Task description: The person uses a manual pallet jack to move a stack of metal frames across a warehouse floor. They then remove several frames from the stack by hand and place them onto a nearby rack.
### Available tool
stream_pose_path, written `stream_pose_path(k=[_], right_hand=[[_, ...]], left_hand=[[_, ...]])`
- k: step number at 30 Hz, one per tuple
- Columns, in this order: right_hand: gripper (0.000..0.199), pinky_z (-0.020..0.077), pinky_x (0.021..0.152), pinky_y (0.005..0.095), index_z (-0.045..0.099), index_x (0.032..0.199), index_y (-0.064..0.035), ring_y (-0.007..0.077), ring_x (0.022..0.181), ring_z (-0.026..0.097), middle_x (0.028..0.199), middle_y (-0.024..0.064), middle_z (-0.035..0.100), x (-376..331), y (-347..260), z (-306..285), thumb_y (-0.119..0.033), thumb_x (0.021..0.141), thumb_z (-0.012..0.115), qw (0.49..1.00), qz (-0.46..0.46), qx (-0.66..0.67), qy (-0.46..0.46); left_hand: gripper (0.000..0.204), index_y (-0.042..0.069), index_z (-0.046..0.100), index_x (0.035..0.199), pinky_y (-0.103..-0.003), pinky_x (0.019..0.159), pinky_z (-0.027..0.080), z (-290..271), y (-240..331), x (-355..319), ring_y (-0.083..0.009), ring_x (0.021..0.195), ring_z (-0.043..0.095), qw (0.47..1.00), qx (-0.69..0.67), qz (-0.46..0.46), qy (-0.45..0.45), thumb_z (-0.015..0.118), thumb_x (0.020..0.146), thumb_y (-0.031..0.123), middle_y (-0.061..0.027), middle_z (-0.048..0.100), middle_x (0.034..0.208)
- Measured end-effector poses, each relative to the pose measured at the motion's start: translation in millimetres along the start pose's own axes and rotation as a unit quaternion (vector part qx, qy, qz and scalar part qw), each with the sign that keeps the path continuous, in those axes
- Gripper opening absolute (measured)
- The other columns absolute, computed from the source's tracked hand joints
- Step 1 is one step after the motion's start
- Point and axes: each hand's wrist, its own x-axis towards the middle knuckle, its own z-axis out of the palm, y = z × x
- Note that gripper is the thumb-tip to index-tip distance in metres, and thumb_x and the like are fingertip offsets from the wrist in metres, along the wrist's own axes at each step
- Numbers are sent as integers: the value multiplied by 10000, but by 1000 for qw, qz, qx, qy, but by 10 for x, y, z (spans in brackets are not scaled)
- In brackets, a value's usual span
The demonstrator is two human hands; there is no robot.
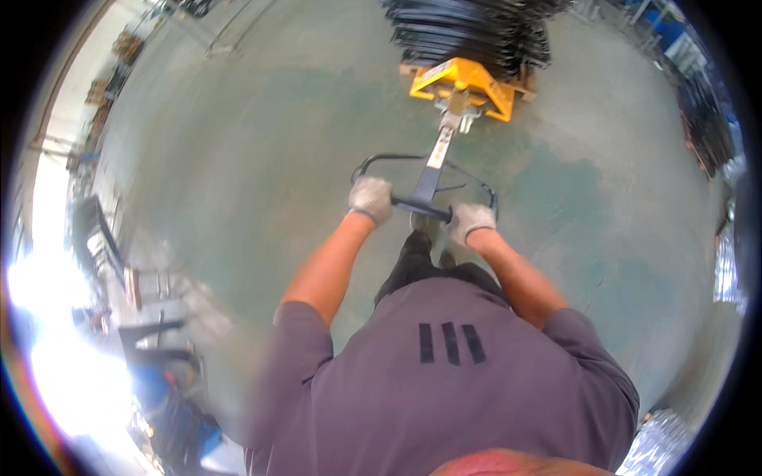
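Observation:
Both my hands wear grey knit gloves and grip the dark loop handle (425, 202) of a yellow pallet jack (464, 83). My left hand (371, 198) holds the left side of the handle's crossbar. My right hand (470, 221) holds its right side. The silver tiller runs from the handle up to the jack's yellow base. A tall stack of black flat metal parts (472, 32) sits on a wooden pallet over the jack's forks. My grey shirt fills the lower middle of the view.
Grey-green concrete floor (254, 159) spreads around the jack. Dark metal frames and racks (111, 254) stand at the left near a bright glare. More dark stacked material (702, 119) lines the right edge, with shiny wrapped items at the lower right.

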Motion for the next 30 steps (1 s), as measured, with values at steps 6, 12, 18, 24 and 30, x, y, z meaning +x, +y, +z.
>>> stream_pose_path(k=[6, 12, 18, 24, 30], right_hand=[[424, 611, 1010, 549, 814, 1241, -140, 422, 1185, 778, 1223, 198, 825, -93, -90, -167, -452, 964, 736, 1000, -1, -11, 9], [407, 611, 1020, 538, 817, 1240, -134, 420, 1203, 772, 1239, 209, 819, -88, -121, -68, -407, 948, 738, 1000, 3, -12, 5], [393, 626, 1015, 524, 838, 1213, -106, 417, 1190, 786, 1239, 203, 825, 70, -18, 47, -376, 942, 747, 1000, -12, -17, 6], [365, 638, 987, 531, 851, 1208, -114, 418, 1155, 800, 1205, 197, 837, 85, 152, -120, -328, 944, 717, 999, -33, -6, -14], [365, 648, 973, 515, 852, 1190, -107, 401, 1138, 814, 1185, 202, 841, -35, 294, -470, -340, 933, 738, 996, -73, 29, -36]], left_hand=[[250, 119, 862, 1041, -481, 1034, 608, 20, 35, -7, -393, 1124, 779, 1000, -5, 8, 22, 695, 858, 89, -167, 831, 1053], [259, 117, 859, 1056, -481, 1051, 599, 40, -28, -29, -390, 1142, 773, 999, -2, 20, 24, 696, 857, 81, -171, 828, 1082], [248, 116, 862, 1047, -483, 1055, 592, 23, -25, 11, -388, 1136, 776, 1000, -10, 1, 13, 709, 854, 93, -183, 827, 1078], [235, 115, 857, 1019, -501, 1037, 586, -91, 115, 14, -387, 1140, 772, 1000, 0, -5, 6, 699, 847, 91, -200, 821, 1089], [221, 108, 849, 978, -486, 1056, 570, -407, 330, -59, -392, 1151, 746, 999, -10, -38, 5, 702, 816, 79, -183, 812, 1068]])
